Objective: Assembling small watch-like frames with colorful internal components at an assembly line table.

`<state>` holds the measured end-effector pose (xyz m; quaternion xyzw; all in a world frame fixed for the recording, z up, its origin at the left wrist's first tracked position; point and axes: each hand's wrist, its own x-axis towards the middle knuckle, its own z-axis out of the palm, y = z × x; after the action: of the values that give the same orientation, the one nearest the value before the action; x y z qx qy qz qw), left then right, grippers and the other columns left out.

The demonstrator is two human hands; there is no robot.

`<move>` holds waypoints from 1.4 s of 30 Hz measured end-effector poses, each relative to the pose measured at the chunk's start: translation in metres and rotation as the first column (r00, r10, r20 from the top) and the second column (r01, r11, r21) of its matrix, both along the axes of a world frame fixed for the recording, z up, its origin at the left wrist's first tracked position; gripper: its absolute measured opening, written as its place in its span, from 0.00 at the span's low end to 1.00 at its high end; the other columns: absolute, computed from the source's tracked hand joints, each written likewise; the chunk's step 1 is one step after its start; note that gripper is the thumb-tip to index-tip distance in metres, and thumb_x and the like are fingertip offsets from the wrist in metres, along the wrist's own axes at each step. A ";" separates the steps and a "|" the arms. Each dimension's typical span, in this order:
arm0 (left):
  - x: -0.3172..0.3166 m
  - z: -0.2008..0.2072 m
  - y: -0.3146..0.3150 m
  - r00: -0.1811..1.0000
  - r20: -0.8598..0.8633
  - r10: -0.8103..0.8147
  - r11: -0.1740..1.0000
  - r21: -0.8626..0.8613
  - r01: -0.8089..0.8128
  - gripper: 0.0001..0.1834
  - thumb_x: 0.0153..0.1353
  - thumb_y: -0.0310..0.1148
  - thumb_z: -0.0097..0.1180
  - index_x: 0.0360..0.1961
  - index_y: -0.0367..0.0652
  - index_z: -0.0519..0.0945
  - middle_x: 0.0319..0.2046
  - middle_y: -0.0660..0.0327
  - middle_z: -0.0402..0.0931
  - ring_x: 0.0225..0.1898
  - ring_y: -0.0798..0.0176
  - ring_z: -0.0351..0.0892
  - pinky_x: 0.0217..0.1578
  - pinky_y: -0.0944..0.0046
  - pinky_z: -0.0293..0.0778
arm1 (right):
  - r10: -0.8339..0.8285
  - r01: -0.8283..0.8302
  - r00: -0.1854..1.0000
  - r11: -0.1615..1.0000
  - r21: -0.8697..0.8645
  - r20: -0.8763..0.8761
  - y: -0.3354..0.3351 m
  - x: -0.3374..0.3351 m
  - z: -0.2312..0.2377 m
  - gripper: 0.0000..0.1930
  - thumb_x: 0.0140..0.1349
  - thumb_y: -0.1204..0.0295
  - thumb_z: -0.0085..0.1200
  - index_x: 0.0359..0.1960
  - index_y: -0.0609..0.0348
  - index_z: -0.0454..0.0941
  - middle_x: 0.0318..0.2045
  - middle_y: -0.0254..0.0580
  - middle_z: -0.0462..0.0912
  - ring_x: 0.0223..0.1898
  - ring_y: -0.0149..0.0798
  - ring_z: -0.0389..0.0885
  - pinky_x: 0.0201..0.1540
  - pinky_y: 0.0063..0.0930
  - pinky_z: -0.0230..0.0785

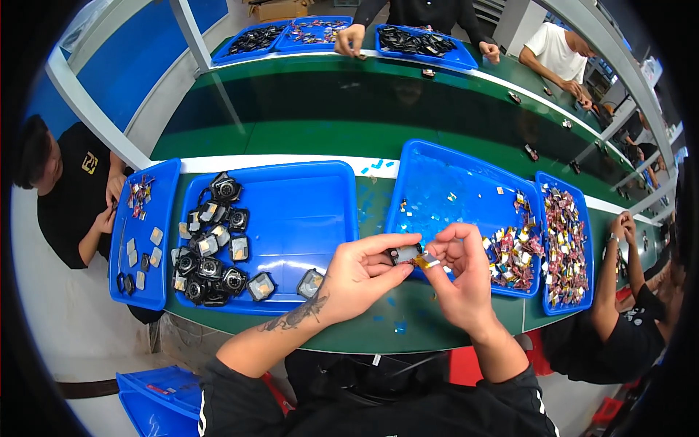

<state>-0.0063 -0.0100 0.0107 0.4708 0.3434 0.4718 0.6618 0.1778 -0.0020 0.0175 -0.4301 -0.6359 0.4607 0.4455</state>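
Between the fingers and thumb of my left hand (357, 280) is a small black watch case (404, 254), its open side facing up. My right hand (464, 280) pinches a small silver and yellow battery (427, 260) against the right end of the case. Whether the two are joined is too small to tell. Both hands are over the near edge of a blue tray (437, 164) with blue film scraps and a pile of small batteries (513, 258). To the left, another blue tray (306, 207) holds many black watch cases (211, 268), bunched at its left side.
A narrow blue tray (546, 302) full of wired batteries stands at the right; another blue tray (145, 291) with loose parts is far left. Beyond a white rail (269, 164) runs a green conveyor belt (291, 124) carrying small parts. Co-workers sit left, right and opposite.
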 end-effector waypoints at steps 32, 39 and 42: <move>0.001 0.001 0.005 0.421 -0.398 0.815 0.346 0.917 0.198 0.16 0.44 0.22 0.65 0.38 0.37 0.82 0.23 0.62 0.76 0.23 0.62 0.74 0.22 0.65 0.70 | -0.441 0.457 0.432 0.859 0.231 0.787 0.290 0.066 -0.043 0.18 0.46 0.57 0.69 0.33 0.56 0.82 0.38 0.50 0.84 0.44 0.50 0.83 0.46 0.41 0.75; -0.012 0.010 0.004 0.398 -0.444 0.803 0.431 0.893 0.128 0.12 0.45 0.19 0.64 0.34 0.36 0.82 0.25 0.58 0.77 0.25 0.58 0.76 0.25 0.63 0.72 | 0.183 -0.508 0.691 0.811 0.289 0.699 0.104 0.057 0.040 0.05 0.55 0.71 0.59 0.28 0.58 0.81 0.27 0.43 0.80 0.32 0.46 0.80 0.36 0.37 0.72; -0.040 0.028 0.004 0.336 -0.506 0.795 0.515 0.855 0.069 0.08 0.51 0.21 0.61 0.34 0.37 0.81 0.26 0.56 0.78 0.23 0.56 0.76 0.25 0.62 0.72 | 0.207 -0.680 0.470 0.705 0.202 0.858 0.029 0.063 0.018 0.09 0.56 0.68 0.59 0.37 0.57 0.79 0.26 0.41 0.74 0.29 0.45 0.79 0.29 0.39 0.72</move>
<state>-0.0464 -0.0063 0.0384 0.7618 0.5057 0.4038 -0.0319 0.2407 0.0274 0.0359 -0.2573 -0.9537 0.1365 0.0752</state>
